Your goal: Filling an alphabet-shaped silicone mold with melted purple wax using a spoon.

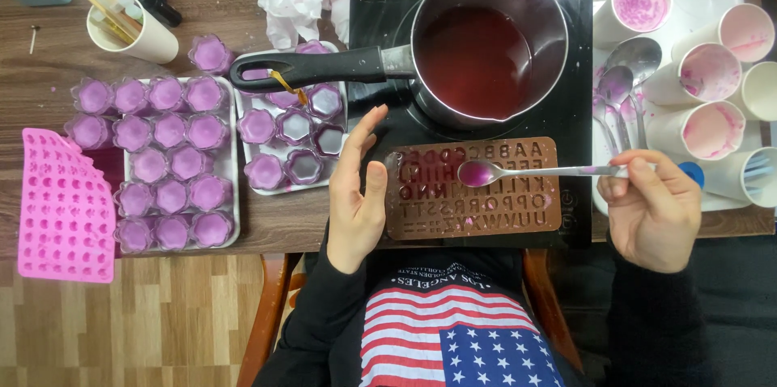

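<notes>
The right hand (pixel 651 209) pinches the handle of a metal spoon (pixel 534 171), whose bowl, full of purple liquid, hovers over the brown letter mould (pixel 473 221) lying at the desk's (pixel 48 87) near edge. The left hand (pixel 358 193) holds nothing, fingers straight and together, its edge resting beside the mould's left end. Just behind stands a saucepan (pixel 486 39) of dark red liquid on a black hob (pixel 579 112). To the left sit trays of purple-filled flower cups (pixel 170 164) and a pink silicone mould (pixel 65 209).
</notes>
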